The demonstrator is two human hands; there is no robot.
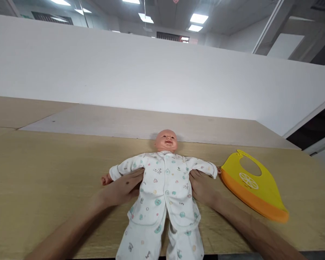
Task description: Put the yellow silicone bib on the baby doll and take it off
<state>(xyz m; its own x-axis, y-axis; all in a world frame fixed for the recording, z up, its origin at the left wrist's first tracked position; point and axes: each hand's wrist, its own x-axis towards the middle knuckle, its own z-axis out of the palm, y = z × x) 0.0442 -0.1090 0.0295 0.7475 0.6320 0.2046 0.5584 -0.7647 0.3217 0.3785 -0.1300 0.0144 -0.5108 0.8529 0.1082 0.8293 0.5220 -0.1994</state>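
A baby doll point(165, 180) in a white printed jacket and trousers lies face up on the wooden table, its head away from me and its arms spread. My left hand point(128, 186) is at the doll's side, tucked under the armpit on the left, with the fingertips hidden beneath its body. On the other side my right hand point(202, 186) grips the doll in the same way under the other arm, its fingers partly hidden. Right of the doll, by its hand, lies a yellow and orange silicone bib point(253, 184) with a white citrus-slice print.
The wooden table point(43, 173) extends to both sides, with its near edge at the bottom. Behind it runs a grey-beige board point(130, 117), then a white partition point(151, 76) with glass above. A dark opening point(316, 126) shows at the far right.
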